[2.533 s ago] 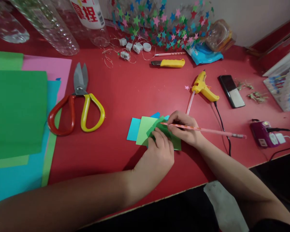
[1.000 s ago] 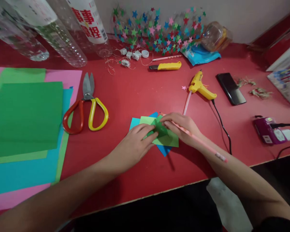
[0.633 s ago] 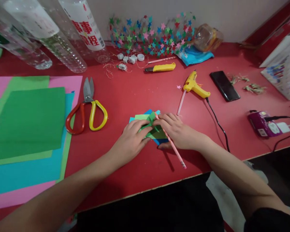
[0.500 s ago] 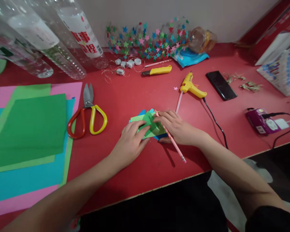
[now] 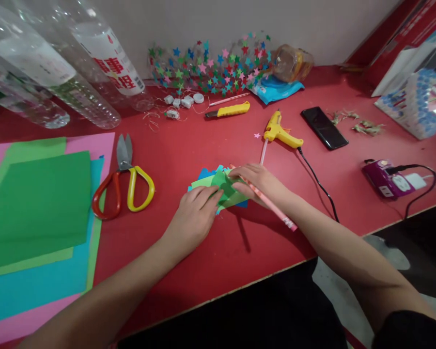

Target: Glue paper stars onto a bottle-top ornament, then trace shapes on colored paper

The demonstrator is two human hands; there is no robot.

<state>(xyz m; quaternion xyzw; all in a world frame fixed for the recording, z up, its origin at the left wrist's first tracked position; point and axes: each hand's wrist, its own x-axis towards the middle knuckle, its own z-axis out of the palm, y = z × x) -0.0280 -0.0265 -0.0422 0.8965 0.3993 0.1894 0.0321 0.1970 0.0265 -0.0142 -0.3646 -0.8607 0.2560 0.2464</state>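
While a small dark green paper (image 5: pixel 222 181) lies between the two hands, the left hand (image 5: pixel 193 213) has its fingertips on the near left part; whether they pinch it or merely press, I cannot tell. The right hand (image 5: pixel 259 183) grasps a pink pencil (image 5: pixel 271 204) among its fingers, their tips at the paper's right side. Beneath are light green paper (image 5: pixel 202 182) and blue paper (image 5: pixel 205 173), on the red table (image 5: pixel 218 261).
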